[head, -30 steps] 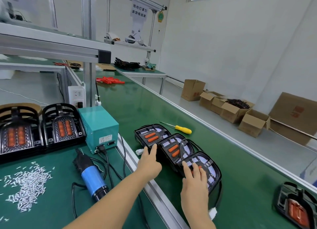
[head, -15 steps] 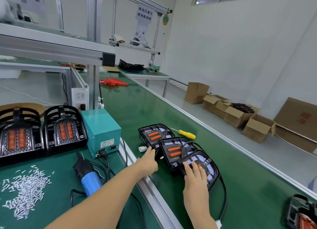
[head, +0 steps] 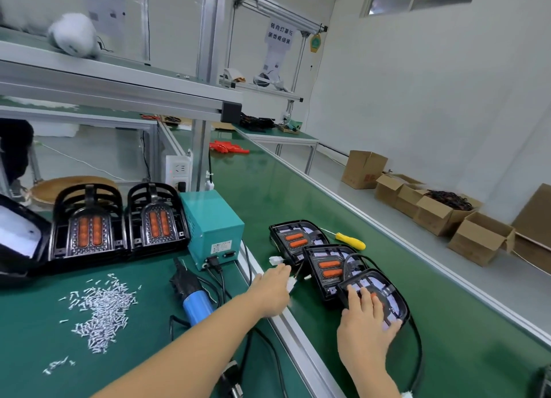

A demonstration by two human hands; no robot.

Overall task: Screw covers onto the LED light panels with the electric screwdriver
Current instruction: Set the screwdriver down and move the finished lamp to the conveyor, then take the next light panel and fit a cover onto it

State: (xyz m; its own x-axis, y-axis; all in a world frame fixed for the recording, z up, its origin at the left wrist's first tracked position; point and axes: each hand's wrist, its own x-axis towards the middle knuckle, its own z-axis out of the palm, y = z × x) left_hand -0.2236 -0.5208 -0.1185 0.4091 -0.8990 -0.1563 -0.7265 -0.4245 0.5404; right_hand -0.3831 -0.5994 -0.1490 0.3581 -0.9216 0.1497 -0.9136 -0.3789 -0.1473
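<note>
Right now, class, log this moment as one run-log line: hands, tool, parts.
left hand: at white connector | right hand: flat on nearest LED light panel | electric screwdriver: lying unheld | screws: loose pile

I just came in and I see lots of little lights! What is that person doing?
A person is working on LED light panels lined up on a green belt. The right hand rests flat on the nearest panel, and the left hand reaches toward a small white plug beside the middle panel. The blue electric screwdriver lies untouched on the bench, near a pile of screws.
</note>
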